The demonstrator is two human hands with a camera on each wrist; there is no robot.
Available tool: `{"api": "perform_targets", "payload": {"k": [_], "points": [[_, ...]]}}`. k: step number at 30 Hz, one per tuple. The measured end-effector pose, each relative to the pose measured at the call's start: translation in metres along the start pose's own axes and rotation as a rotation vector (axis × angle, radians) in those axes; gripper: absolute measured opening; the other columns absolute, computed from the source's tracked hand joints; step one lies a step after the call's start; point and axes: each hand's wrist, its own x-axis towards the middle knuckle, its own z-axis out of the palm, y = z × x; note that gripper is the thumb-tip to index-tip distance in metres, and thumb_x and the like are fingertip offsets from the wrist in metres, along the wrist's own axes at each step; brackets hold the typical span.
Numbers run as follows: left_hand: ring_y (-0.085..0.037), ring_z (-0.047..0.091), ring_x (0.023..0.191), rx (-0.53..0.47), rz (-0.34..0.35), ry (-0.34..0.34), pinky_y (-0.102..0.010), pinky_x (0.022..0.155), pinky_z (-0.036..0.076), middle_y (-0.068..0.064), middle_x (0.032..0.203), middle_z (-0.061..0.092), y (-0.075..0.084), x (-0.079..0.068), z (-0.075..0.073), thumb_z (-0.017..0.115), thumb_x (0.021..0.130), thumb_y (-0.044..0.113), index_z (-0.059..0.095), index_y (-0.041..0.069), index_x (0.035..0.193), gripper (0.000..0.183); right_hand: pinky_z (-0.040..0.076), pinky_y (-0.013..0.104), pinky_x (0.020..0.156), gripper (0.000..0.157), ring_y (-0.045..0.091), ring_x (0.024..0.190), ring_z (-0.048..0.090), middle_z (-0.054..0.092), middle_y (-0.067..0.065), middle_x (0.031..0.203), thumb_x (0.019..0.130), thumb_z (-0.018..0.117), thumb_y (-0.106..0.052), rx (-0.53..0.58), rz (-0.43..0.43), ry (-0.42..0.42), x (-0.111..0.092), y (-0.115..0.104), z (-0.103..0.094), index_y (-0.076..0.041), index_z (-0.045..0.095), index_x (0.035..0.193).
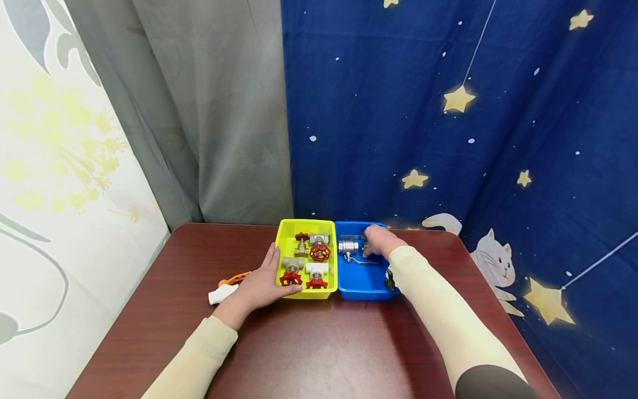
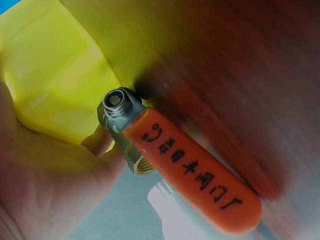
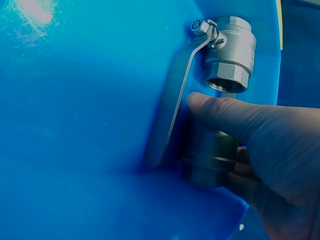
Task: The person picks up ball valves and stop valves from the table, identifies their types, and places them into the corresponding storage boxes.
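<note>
My right hand (image 1: 381, 241) reaches into the blue tray (image 1: 364, 286) and grips a dark metal ball valve (image 3: 205, 162), thumb on top and fingers round its side. Much of that valve is hidden by the hand or in shadow. Beside it lies a silver ball valve (image 1: 348, 246) with a long lever handle (image 3: 180, 100). My left hand (image 1: 261, 285) rests against the left wall of the yellow tray (image 1: 306, 295), fingers extended, thumb at the front rim. Several valves with red handwheels, among them a round one (image 1: 320, 253), lie in the yellow tray.
Left of my left hand, on the brown table (image 1: 319, 343), lies a brass-coloured valve with an orange handle (image 2: 195, 175). A white plastic piece (image 1: 221, 294) is beside it. Behind the table hang a grey curtain (image 1: 239, 111) and a blue starry one (image 1: 369, 122).
</note>
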Motion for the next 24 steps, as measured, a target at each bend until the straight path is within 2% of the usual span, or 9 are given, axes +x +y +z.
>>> {"api": "perform_targets", "payload": {"k": [3, 9, 16, 24], "points": [[-0.044, 0.058, 0.142, 0.000, -0.002, 0.000, -0.060, 0.110, 0.054, -0.013, 0.186, -0.005, 0.0002, -0.0001, -0.0005, 0.072, 0.087, 0.084, 0.004, 0.006, 0.178, 0.138, 0.061, 0.052, 0.099, 0.041, 0.030, 0.095, 0.069, 0.073, 0.017, 0.119, 0.095, 0.092, -0.025, 0.012, -0.005, 0.001, 0.0004, 0.0014, 0.0002, 0.000, 0.074, 0.122], [-0.045, 0.059, 0.141, 0.002, 0.003, 0.006, -0.061, 0.110, 0.054, -0.014, 0.186, -0.004, 0.0000, -0.0004, -0.0008, 0.072, 0.087, 0.084, 0.004, 0.005, 0.177, 0.138, 0.061, 0.051, 0.099, 0.043, 0.030, 0.096, 0.068, 0.072, 0.016, 0.118, 0.096, 0.091, -0.026, 0.007, -0.013, 0.010, -0.0018, 0.0019, -0.0004, 0.001, 0.073, 0.124], [-0.044, 0.057, 0.143, 0.021, 0.006, 0.010, -0.059, 0.110, 0.054, -0.015, 0.186, -0.004, -0.0008, 0.0012, 0.0006, 0.071, 0.088, 0.085, 0.003, 0.005, 0.177, 0.138, 0.058, 0.048, 0.097, 0.042, 0.030, 0.097, 0.063, 0.070, 0.016, 0.112, 0.093, 0.094, -0.028, -0.076, -0.075, 0.059, -0.0041, 0.0040, -0.0006, 0.001, 0.073, 0.114], [-0.044, 0.058, 0.142, 0.021, 0.001, 0.005, -0.060, 0.111, 0.054, -0.014, 0.186, -0.004, -0.0009, 0.0008, 0.0005, 0.070, 0.088, 0.086, 0.003, 0.005, 0.178, 0.138, 0.057, 0.047, 0.095, 0.042, 0.030, 0.096, 0.062, 0.069, 0.015, 0.110, 0.093, 0.094, -0.029, -0.077, -0.095, 0.075, -0.0051, 0.0061, -0.0037, 0.001, 0.074, 0.114]]}}
